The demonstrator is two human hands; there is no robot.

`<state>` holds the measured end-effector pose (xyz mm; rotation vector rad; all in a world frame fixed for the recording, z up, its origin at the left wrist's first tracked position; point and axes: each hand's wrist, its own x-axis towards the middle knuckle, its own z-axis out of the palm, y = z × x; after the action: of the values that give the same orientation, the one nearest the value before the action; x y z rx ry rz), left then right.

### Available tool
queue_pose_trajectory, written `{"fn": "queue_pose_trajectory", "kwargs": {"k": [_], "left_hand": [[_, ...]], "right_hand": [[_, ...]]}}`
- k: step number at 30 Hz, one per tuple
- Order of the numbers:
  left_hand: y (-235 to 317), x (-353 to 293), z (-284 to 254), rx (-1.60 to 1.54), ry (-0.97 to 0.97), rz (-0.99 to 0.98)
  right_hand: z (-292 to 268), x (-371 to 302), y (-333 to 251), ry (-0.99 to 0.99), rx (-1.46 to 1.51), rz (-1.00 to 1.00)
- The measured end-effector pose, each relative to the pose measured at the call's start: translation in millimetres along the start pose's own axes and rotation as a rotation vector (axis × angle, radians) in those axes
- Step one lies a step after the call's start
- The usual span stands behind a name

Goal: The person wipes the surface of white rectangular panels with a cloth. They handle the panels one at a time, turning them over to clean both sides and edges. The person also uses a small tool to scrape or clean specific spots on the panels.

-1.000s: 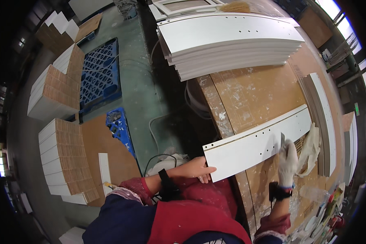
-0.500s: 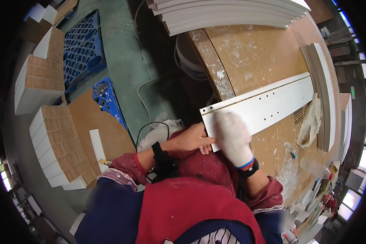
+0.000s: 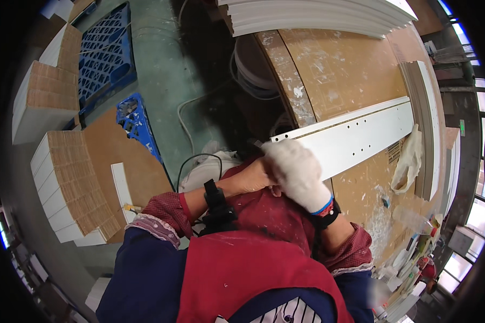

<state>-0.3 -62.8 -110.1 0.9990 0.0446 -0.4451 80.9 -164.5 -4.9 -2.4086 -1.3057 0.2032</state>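
While the long white board (image 3: pixel 355 141) lies flat across the brown worktop (image 3: pixel 345 64), both hands meet at its near end, by the worktop's edge. The right hand (image 3: pixel 296 172), in a white glove, is curled over that end of the board and rests on top of it. The left hand (image 3: pixel 256 176) is bare and sits just under the glove, touching it; how far its fingers are open, I cannot tell. The board has a row of small holes along it. A stack of white boards (image 3: pixel 318 16) lies at the far end of the worktop. A spare white glove (image 3: pixel 408 160) lies near the board. Down on the floor sits a blue crate (image 3: pixel 137 121).
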Motion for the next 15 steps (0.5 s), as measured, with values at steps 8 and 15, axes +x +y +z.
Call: {"fn": "queue_pose_trajectory", "kwargs": {"k": [8,15], "left_hand": [[2,2,3,-0.125,-0.055,-0.024],[0,1,5,-0.064,-0.026,-0.084]], "right_hand": [[-4,5,6,-0.091,-0.154,0.074],[-1,1,8,0.007,-0.236,0.227]]}}
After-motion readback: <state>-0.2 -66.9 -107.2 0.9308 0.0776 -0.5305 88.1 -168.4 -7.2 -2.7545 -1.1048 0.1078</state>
